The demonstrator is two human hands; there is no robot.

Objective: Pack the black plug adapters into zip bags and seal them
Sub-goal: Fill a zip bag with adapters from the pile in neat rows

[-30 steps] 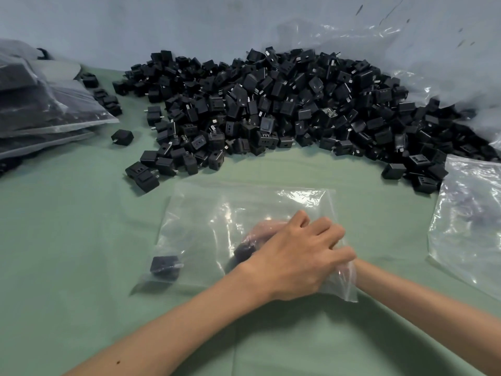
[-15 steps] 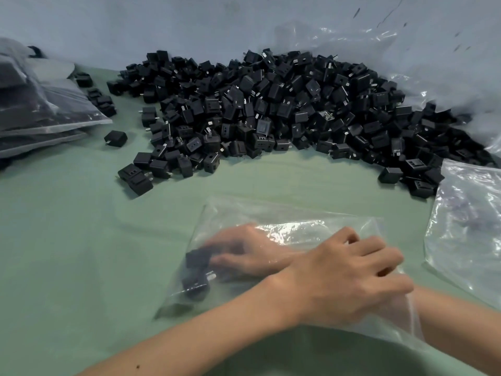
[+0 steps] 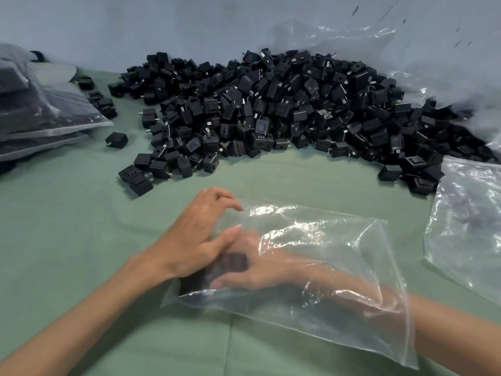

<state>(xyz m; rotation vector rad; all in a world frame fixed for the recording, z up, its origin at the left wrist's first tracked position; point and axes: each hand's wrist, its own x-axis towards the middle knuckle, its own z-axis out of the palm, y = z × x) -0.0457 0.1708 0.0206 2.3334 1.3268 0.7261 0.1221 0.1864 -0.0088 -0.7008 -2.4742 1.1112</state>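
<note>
A clear zip bag lies on the green cloth in front of me, its mouth towards the lower right. My right hand reaches in through the mouth, with thumb and fingers stretched out either side of a few black plug adapters in the bag's closed left end. My left hand is outside the bag and presses on that end, thumb lying on the plastic beside the adapters. A big heap of black plug adapters fills the back of the table.
Filled, sealed bags are stacked at the far left, with one loose adapter beside them. Empty clear bags lie at the right edge. A large crumpled plastic sack rises behind the heap on the right.
My left hand left the bag's mouth and now presses its closed left end. My right arm went deeper into the bag, and the adapters gathered in the left corner. The bag shifted right.
</note>
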